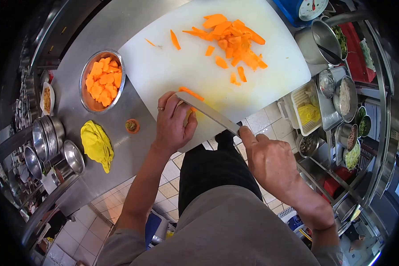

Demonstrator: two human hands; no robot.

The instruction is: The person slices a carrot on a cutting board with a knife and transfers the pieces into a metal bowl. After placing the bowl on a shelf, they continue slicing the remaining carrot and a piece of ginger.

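Note:
My right hand (pixel 270 162) is wrapped around the handle of a kitchen knife (pixel 210 113), its index finger stretched along toward the blade. The blade points up and left over the near part of a white cutting board (pixel 159 71). My left hand (pixel 175 122) has its fingers curled down at the blade's tip end, closed on a piece of carrot that they mostly cover. A carrot slice (pixel 191 93) lies just beyond the blade. Farther up the board is a loose heap of cut carrot pieces (pixel 235 40), with a few strays around it.
Left of the board stand a steel bowl (pixel 121 84) of carrot slices, a carrot stub (pixel 132 126) and a crumpled yellow cloth (pixel 96 144). Stacked steel bowls (pixel 42 137) are at far left. A pot (pixel 308 46), blue scale (pixel 290 11) and white basket (pixel 297 99) line the right.

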